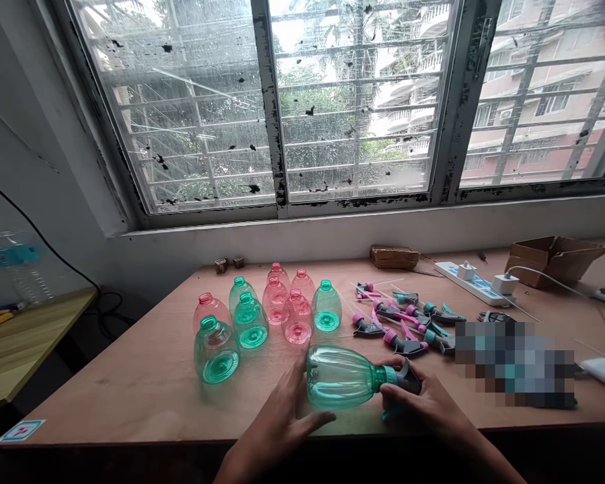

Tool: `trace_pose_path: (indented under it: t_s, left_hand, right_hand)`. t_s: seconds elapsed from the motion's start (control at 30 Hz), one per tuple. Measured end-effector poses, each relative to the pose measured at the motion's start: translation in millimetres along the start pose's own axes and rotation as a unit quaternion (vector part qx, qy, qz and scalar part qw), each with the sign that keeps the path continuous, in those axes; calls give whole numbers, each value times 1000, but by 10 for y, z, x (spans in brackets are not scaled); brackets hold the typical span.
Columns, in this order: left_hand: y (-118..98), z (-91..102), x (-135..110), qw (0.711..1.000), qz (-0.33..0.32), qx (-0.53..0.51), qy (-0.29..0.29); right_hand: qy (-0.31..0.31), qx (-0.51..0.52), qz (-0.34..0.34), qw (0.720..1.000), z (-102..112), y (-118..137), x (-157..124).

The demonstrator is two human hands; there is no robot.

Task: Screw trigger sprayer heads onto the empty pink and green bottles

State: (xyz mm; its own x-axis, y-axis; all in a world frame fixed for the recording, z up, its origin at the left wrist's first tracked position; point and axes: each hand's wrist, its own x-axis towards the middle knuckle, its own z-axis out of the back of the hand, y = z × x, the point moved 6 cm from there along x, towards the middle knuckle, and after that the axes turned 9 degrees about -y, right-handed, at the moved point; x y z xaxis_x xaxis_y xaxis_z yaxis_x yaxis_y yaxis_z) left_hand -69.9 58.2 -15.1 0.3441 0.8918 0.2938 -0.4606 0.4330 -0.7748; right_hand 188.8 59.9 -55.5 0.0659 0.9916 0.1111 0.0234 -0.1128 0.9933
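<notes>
A clear green spray bottle (340, 378) lies sideways between my hands, above the table's front edge. My left hand (285, 403) is around its base, the fingers passing behind it and the thumb apart below. My right hand (426, 398) is closed on the grey and teal spray head (407, 376) at the bottle's neck. Left of the hands stand several bottles without heads, such as a green bottle (216, 353) and a pink bottle (297, 317). Loose spray heads (406, 343) in grey, pink and teal lie in a pile beyond my right hand.
A white power strip (471, 284) with plugged-in chargers lies at the back right, near an open cardboard box (554, 262). A brown packet (394, 257) rests by the wall. A blurred patch (517, 366) covers something at right. A lower side table (35, 349) is at left.
</notes>
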Motion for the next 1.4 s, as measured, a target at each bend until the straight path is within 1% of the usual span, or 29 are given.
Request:
trace_pose_path:
  t_s: [0.1,0.2,0.3,0.5,0.73,0.9,1.07,1.17,1.27,1.33,1.4]
  left_hand:
    - [75,-32,-7,1000,-2,0,10]
    - [123,-24,-2,1000,5,10,13]
    - [92,-2,7,1000,7,3,15]
    - [30,8,1,1000,2,4,-11]
    - [21,6,6,1000,10,-25,11]
    - [53,-2,4,1000,2,-23,-2]
    - [58,-21,5,999,7,-40,13]
    - [17,-11,10,1000,7,-16,24]
    - [14,3,4,1000,-1,18,9]
    - [27,-5,-8,1000,-9,22,4]
    - [34,-20,-20,1000,-12,18,11]
  right_hand:
    - [1,1,1,1000,-2,3,5]
    - [11,-9,0,1000,-5,-12,12]
    - [15,-15,-3,1000,-2,-19,12]
    - [-12,0,7,1000,14,15,7]
    - [-3,-14,6,1000,1,-20,0]
    - [-4,-9,11,1000,5,2,7]
    - [6,-12,14,1000,10,-6,14]
    - [7,-18,16,1000,15,-11,19]
    - [1,-20,24,1000,18,5,22]
    - [3,-17,22,1000,13,7,20]
    - [6,-13,17,1000,8,-1,16]
